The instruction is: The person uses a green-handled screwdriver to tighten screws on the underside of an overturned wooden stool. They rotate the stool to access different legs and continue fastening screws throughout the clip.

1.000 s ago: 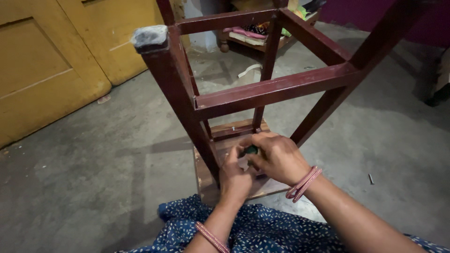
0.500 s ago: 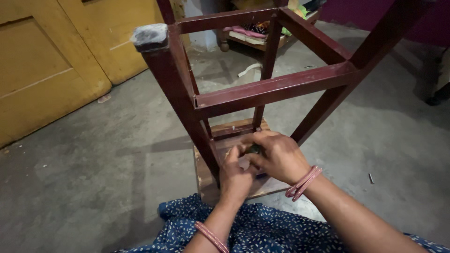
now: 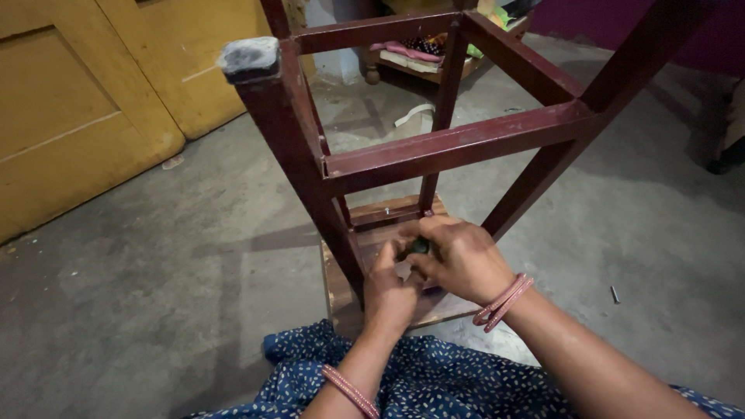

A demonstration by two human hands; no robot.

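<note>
A dark red wooden stool [image 3: 434, 151] stands upside down on the floor, its legs pointing up and its seat [image 3: 341, 289] flat on the concrete. Both my hands are down inside the frame, pressed together over the underside of the seat. My right hand [image 3: 462, 260] grips a small dark green object [image 3: 420, 247] between thumb and fingers. My left hand [image 3: 392, 289] is closed just beside it, touching the same spot, with something small and pale at its fingertips. Pink bangles sit on both wrists.
A yellow wooden door [image 3: 85, 101] fills the upper left. A low shelf with cloth items [image 3: 423, 56] stands behind the stool. A small nail [image 3: 615, 294] lies on the grey concrete floor at right. Blue patterned fabric [image 3: 434, 380] covers my lap.
My hands have stayed at the same spot on the seat, with only small shifts of the fingers around the green object. The stool has not moved.
</note>
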